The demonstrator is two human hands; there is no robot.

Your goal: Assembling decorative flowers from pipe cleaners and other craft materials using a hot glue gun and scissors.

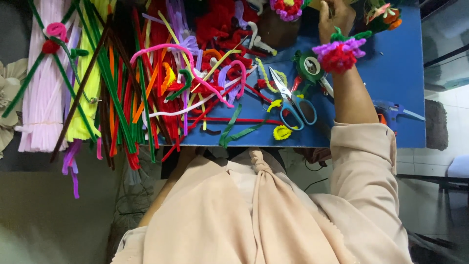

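Purple-and-red pipe-cleaner flower (340, 53) sits just below the right hand (334, 17), whose grip pinches its green stem; left hand unseen.

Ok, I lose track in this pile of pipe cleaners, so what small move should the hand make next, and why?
Probably draw the right hand back toward the body, bringing the purple-and-red flower beside the green tape roll. The hand is at the far edge of the blue table, seemingly on the flower's stem; tape and scissors lie nearer.
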